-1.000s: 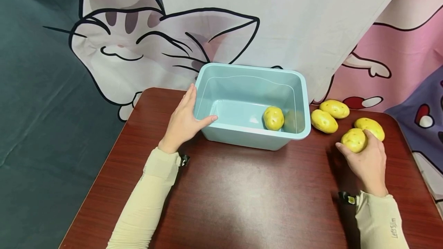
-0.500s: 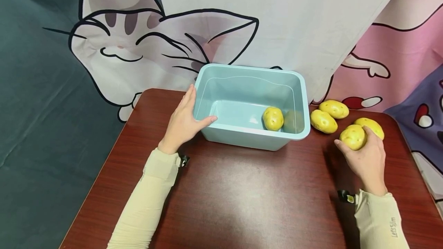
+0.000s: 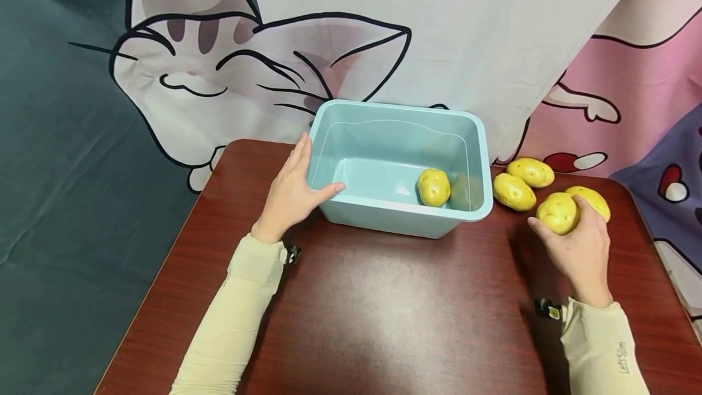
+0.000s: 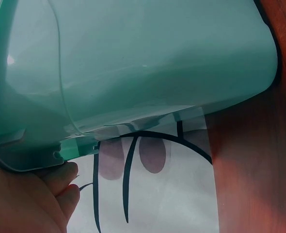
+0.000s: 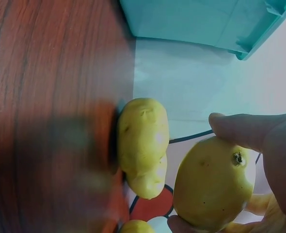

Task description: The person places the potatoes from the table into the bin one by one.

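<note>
In the head view my right hand [image 3: 582, 249] grips a yellow potato [image 3: 557, 213] between thumb and fingers. The right wrist view shows this potato [image 5: 214, 184] raised off the table, a dark spot near one end. Another potato [image 3: 593, 198] lies just behind it, partly hidden. My left hand [image 3: 289, 194] rests against the left front corner of a light blue plastic bin [image 3: 406, 207], its fingers straight along the side and the thumb over the front rim. Seen from the left wrist, the fingertips [image 4: 68, 174] sit below the bin's rim. One potato [image 3: 434, 187] lies inside, near the right end.
Two more potatoes [image 3: 514, 192] lie together right of the bin, near the back edge of the dark red-brown table [image 3: 384, 303]. A cloth [image 3: 471, 35] printed with cartoon figures hangs close behind the bin and table.
The potato in my right hand has risen a little and shifted slightly left, away from the potato behind it. My left hand and the bin have stayed in place.
</note>
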`<state>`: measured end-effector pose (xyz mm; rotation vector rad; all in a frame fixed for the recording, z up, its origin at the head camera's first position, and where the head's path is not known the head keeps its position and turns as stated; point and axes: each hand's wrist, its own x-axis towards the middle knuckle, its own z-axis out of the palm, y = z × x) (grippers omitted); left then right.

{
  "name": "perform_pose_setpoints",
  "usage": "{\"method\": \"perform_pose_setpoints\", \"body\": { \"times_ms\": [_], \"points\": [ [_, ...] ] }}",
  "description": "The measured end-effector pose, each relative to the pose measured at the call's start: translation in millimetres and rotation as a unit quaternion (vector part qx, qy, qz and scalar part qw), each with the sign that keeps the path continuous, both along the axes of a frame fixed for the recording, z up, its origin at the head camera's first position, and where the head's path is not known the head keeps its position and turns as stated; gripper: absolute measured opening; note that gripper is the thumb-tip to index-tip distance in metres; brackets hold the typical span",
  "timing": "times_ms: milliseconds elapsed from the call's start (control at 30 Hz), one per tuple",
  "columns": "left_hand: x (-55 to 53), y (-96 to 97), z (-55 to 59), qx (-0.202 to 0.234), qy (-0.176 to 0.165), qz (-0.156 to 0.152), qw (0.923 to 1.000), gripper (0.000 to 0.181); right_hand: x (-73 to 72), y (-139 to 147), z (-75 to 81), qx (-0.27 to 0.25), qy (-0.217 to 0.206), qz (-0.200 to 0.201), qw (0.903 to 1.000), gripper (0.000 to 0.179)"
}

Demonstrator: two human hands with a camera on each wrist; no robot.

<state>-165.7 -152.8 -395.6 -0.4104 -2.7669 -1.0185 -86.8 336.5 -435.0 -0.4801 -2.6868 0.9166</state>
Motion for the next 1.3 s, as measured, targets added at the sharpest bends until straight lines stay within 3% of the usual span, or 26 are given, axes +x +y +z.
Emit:
{"method": "perform_pose_setpoints", "body": {
  "times_ms": [667, 1300],
  "points": [
    [0.8, 0.2, 0.5, -0.001, -0.004, 0.002, 1.0, 0.115, -4.5, -12, 10.1, 0.008, 0.046, 0.006, 0.9989, 0.086],
    [-0.3, -0.2, -0.7, 0.003, 0.003, -0.001, 1.0, 0.114, -7.9, -29, 24.6, 0.012, 0.107, 0.037, 0.9935, 0.085]
  ]
}}
